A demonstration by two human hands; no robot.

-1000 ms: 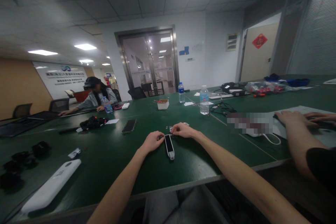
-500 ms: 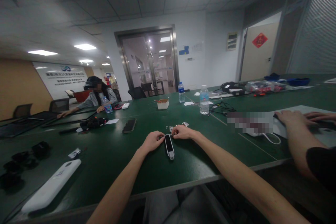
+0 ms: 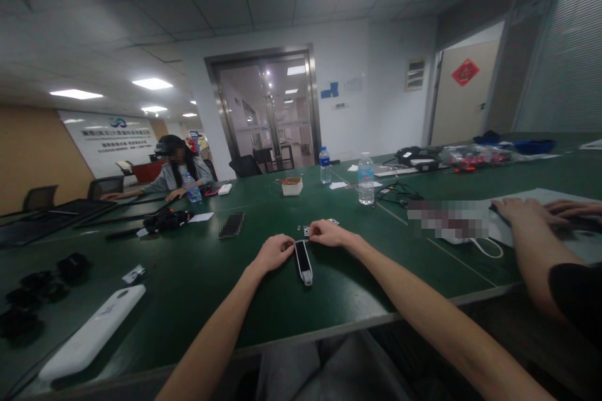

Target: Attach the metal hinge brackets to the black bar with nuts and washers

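Working at the device's far end, right hand shifting slightly

Device, white-edged and dark-faced, is lying on the green table between the hands, its far end near the fingertips. It is staying put over the last half second. Right hand is moving a touch farther away, now covering more of the small pieces behind it. Left hand is keeping its place. Reading this as a small adjustment in fine fingertip work, not a new step.

Left fingertips are touching the device's far left corner; whether they are gripping it, cannot tell. Right thumb and fingers are drawing together beside the far right corner; whether they are pinching something tiny, cannot tell.

Counting: one device; own hands, two; small pieces, at least three showing, others perhaps hiding. Bottles, three: one standing left, one mid-table, one nearer. One small box, one long white case. Co-workers, two: a person sitting across at left, and a neighbour's arm reaching in at right.
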